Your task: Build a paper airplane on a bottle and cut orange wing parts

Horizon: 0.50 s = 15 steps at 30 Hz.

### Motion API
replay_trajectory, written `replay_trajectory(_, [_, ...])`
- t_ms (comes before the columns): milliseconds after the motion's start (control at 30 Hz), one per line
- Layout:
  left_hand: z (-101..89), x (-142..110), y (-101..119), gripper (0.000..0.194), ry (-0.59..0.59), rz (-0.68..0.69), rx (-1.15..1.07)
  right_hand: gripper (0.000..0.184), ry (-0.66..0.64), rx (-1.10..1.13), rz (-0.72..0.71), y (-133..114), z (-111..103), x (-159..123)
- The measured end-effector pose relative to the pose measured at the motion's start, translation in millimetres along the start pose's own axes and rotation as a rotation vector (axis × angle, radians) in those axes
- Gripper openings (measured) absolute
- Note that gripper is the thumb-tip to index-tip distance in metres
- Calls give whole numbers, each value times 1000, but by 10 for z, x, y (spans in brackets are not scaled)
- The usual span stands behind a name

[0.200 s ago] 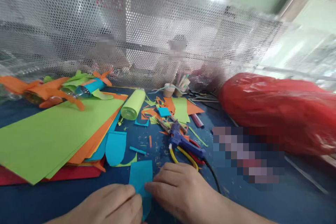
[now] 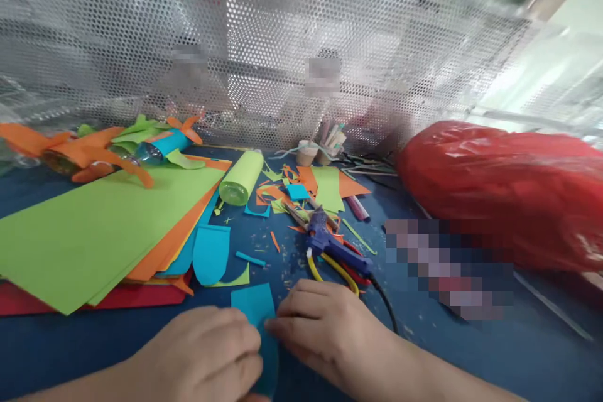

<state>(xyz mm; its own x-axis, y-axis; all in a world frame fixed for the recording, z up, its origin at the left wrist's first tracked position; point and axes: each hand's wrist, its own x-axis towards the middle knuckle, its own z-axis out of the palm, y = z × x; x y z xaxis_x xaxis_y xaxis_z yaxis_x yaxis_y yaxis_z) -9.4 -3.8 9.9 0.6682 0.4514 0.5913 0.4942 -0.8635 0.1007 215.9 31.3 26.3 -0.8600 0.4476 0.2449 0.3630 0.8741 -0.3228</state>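
Left hand [image 2: 207, 352] curls over the near blue paper [image 2: 253, 301], right hand [image 2: 325, 323] at its right edge; whether either pinches it, I cannot tell; it looks unattached; farther left, a blue cutout [image 2: 210, 254] is already rounded; beyond, a bottle [image 2: 242, 177] lies green-wrapped.

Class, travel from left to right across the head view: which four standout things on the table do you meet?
Light-green sheets → nearest blue paper piece → blue-violet glue gun → red plastic bag.
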Motion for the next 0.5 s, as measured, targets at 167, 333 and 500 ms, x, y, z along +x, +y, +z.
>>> replay_trajectory(167, [72,18,-396,28,-6,-223,16,24,-53,8,9,5,-75,31])
replay_trajectory(333, [181,-8,-650,36,-193,-234,61,25,-193,-83,-34,-16,-189,47])
replay_trajectory(500, [219,21,-705,34,-232,-233,-34,20,-230,-46,16,-16,-253,21])
